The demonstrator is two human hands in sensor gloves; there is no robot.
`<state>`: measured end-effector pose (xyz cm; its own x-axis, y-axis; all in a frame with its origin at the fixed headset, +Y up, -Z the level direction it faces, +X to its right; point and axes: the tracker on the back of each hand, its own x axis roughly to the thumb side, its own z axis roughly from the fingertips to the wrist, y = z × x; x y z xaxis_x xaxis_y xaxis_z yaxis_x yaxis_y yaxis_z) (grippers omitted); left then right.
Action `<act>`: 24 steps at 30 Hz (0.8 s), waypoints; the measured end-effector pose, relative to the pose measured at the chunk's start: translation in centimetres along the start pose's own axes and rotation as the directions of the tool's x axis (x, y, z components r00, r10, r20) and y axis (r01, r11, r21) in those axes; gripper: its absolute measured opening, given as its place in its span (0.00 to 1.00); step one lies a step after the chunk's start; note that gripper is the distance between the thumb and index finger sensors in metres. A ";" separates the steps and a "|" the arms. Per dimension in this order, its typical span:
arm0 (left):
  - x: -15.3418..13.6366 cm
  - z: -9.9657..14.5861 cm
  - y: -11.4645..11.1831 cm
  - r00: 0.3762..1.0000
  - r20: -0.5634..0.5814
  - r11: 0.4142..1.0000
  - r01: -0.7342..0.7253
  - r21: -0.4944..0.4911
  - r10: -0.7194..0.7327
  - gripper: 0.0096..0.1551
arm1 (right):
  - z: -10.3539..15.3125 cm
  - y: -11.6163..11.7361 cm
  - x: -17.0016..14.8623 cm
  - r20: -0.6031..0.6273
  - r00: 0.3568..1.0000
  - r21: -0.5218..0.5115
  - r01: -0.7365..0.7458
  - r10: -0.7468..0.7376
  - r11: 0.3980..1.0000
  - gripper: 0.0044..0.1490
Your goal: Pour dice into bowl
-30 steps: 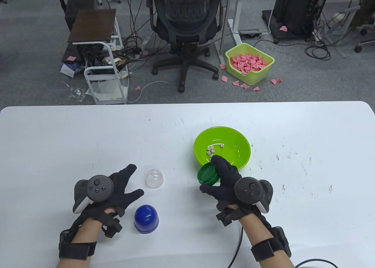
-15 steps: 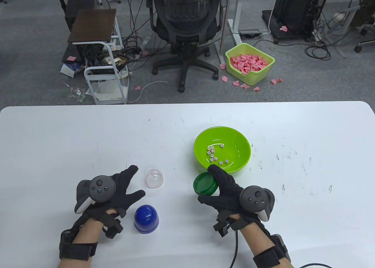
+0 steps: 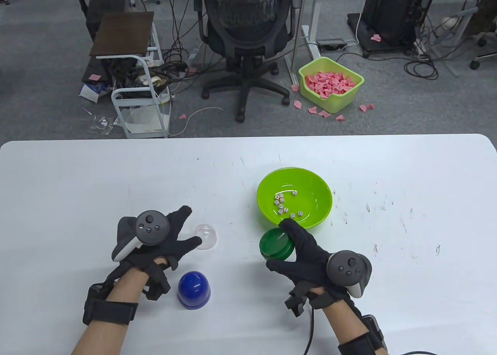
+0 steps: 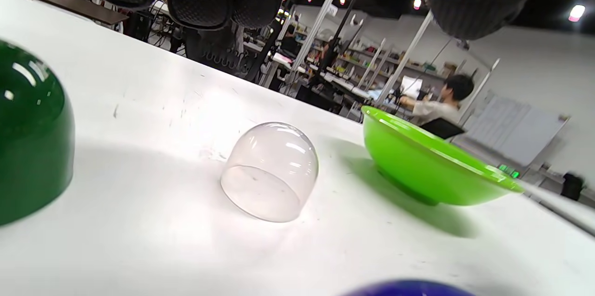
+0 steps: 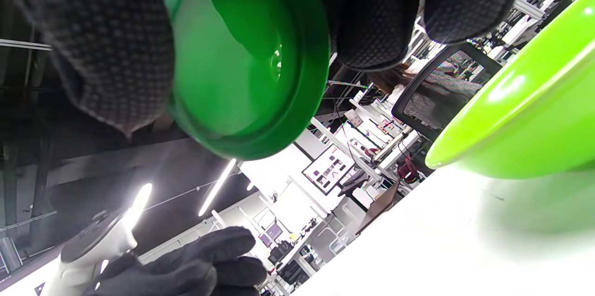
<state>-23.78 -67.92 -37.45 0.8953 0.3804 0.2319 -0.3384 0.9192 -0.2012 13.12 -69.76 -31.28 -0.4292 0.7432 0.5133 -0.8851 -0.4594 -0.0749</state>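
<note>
The lime green bowl point(image 3: 310, 180) stands right of the table's centre with several small white dice point(image 3: 283, 205) in it. My right hand point(image 3: 277, 243) grips a dark green cup point(image 3: 273, 246) just in front of the bowl's near rim. In the right wrist view the cup point(image 5: 246, 59) faces the camera and looks empty, with the bowl point(image 5: 525, 115) beside it. My left hand point(image 3: 192, 225) is spread open, its fingers above a clear dome point(image 3: 207, 236) that lies on the table. The left wrist view shows the dome point(image 4: 270, 170) untouched, and the bowl point(image 4: 432, 161).
A blue dome point(image 3: 194, 290) stands on the table near my left wrist, in front of the clear dome. The white table point(image 3: 77, 184) ends at a far edge with an office chair point(image 3: 242, 33) and a tub of pink bits point(image 3: 331, 84) on the floor beyond.
My right hand drew the dark green cup back from over the bowl's near rim and lowered it toward me. My left hand moved forward and right, over the clear dome.
</note>
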 end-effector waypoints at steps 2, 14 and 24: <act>0.6 -0.9 0.1 0.998 -0.021 0.997 0.062 -0.035 -0.063 0.54 | 0.0 -0.1 0.1 0.004 1.000 -0.002 0.002 -0.002 1.000 0.62; 2.9 -6.1 -2.3 0.928 -0.085 0.908 0.331 -0.256 -0.362 0.56 | 0.1 -0.1 0.2 0.018 1.000 0.006 0.002 -0.002 1.000 0.62; 3.2 -8.0 -5.5 0.880 -0.104 0.827 0.389 -0.405 -0.464 0.54 | 0.1 -0.2 0.3 0.021 1.000 0.012 -0.003 0.002 1.000 0.62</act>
<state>-16.77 -72.60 -43.21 0.9746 -0.1025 0.1989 0.1855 0.8673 -0.4619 13.16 -69.54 -31.02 -0.4274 0.7318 0.5309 -0.8816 -0.4673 -0.0657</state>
